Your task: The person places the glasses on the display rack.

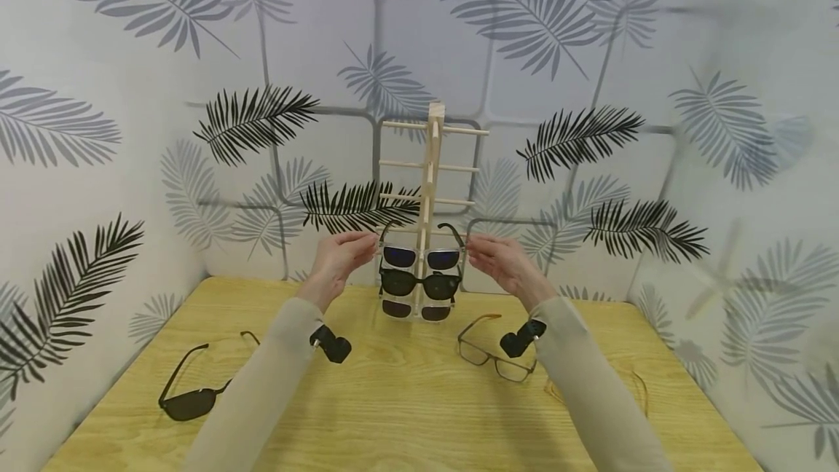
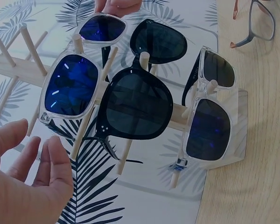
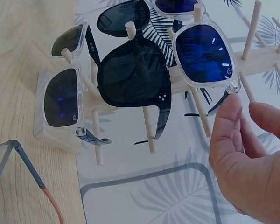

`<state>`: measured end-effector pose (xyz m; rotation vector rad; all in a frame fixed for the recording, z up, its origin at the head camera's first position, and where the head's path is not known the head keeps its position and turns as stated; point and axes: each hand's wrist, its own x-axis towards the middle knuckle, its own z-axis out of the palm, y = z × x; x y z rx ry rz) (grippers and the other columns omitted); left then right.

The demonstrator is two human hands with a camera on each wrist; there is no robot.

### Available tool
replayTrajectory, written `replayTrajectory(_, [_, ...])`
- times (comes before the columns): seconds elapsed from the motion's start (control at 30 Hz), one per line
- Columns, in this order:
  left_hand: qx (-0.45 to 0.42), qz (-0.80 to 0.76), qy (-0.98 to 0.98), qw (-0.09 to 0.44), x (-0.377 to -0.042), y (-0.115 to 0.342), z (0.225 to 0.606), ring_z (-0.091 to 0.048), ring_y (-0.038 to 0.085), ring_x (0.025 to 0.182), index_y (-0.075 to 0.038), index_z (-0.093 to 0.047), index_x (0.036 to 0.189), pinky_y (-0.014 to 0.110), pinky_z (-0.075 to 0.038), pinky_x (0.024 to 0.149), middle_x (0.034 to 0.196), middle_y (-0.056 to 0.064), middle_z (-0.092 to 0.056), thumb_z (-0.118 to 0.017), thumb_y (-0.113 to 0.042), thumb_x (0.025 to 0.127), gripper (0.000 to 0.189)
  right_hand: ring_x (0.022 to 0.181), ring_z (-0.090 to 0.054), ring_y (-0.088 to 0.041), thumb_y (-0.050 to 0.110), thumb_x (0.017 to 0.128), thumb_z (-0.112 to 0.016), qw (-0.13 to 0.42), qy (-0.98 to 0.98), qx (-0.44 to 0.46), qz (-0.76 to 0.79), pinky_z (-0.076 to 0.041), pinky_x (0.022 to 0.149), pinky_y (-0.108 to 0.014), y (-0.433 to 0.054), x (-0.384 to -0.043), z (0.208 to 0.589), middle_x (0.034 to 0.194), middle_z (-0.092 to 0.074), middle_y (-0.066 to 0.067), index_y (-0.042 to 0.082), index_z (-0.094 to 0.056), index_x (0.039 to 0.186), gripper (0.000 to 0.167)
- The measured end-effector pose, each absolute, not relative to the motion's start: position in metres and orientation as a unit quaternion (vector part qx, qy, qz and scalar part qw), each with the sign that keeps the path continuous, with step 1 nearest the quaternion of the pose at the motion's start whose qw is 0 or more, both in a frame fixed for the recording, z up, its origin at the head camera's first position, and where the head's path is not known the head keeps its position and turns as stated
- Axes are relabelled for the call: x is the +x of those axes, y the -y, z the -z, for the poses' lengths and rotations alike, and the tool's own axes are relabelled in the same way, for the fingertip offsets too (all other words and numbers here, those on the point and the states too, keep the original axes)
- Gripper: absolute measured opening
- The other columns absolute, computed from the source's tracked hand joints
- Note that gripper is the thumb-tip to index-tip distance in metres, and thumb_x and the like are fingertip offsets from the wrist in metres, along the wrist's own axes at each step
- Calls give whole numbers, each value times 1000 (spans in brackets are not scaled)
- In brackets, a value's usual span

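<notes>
While perched on wooden rack above black sunglasses, treat blue-lensed clear sunglasses as likely light, stiff, scratch-prone, taking hold at both hinges, with left grip and right grip slack, empty.

Your yellow wood-grain surface and the four things on it

You have a wooden rack standing near the middle of the far edge. Toward the left edge lie dark sunglasses, open, temples pointing to the far edge. Right of the middle you see thin-framed glasses with an orange-tipped temple reaching toward the far edge; nearer the right edge lies a yellowish pair of glasses, only partly visible to you.
</notes>
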<state>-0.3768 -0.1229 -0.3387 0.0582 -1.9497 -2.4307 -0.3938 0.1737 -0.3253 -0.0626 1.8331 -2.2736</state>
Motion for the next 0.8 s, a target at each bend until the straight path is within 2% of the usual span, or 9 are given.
replayTrajectory(0.07, [22, 770, 638, 11, -374, 125, 339, -68, 8, 82, -4, -64, 126, 26, -57, 80, 117, 11, -69, -68, -16, 94, 34, 76, -65, -7, 10, 101, -54, 109, -620, -24, 777, -55, 72, -19, -174, -391, 325, 94, -69, -1, 3, -60, 118, 19])
replayTrajectory(0.13, [21, 759, 651, 9, -372, 128, 338, -68, 8, 80, -6, -65, 125, 24, -56, 72, 110, 7, -72, -67, -19, 95, 33, 73, -64, -7, 10, 101, -54, 108, -618, -27, 778, -55, 69, -19, -174, -387, 324, 89, -69, 0, 7, -64, 105, 11])
replayTrajectory(0.27, [15, 744, 668, 7, -368, 131, 338, -68, 9, 77, -6, -67, 120, 22, -52, 63, 87, -5, -73, -67, -21, 95, 29, 69, -64, -7, 9, 100, -56, 103, -613, -35, 783, -55, 67, -20, -172, -379, 322, 85, -71, 0, 10, -69, 95, 14])
replayTrajectory(0.4, [-7, 732, 682, 1, -362, 136, 338, -63, 8, 69, -6, -68, 115, 22, -47, 58, 78, -7, -68, -67, -21, 95, 25, 68, -64, -7, 10, 100, -57, 99, -613, -47, 783, -55, 65, -20, -169, -372, 320, 84, -71, -1, 11, -71, 92, 16])
replayTrajectory(0.53, [-35, 714, 699, -9, -355, 143, 339, -53, 8, 64, -2, -66, 113, 21, -42, 55, 75, -4, -62, -66, -18, 96, 24, 68, -64, -7, 11, 99, -59, 111, -619, -66, 774, -55, 65, -20, -164, -364, 319, 85, -70, -1, 6, -70, 101, 12])
replayTrajectory(0.7, [-48, 691, 721, -28, -347, 153, 344, -50, 11, 65, 0, -63, 113, 23, -40, 56, 74, -3, -57, -65, -21, 96, 27, 68, -60, -7, 14, 100, -58, 135, -642, -84, 750, -52, 61, -19, -155, -357, 322, 87, -69, -1, -8, -55, 129, 36])
replayTrajectory(0.8, [-53, 682, 729, -35, -340, 161, 348, -48, 12, 65, 2, -62, 115, 25, -39, 58, 74, -2, -54, -65, -23, 96, 31, 66, -57, -6, 13, 100, -57, 149, -653, -89, 737, -50, 59, -18, -146, -355, 327, 86, -68, -1, -10, -52, 132, 39])
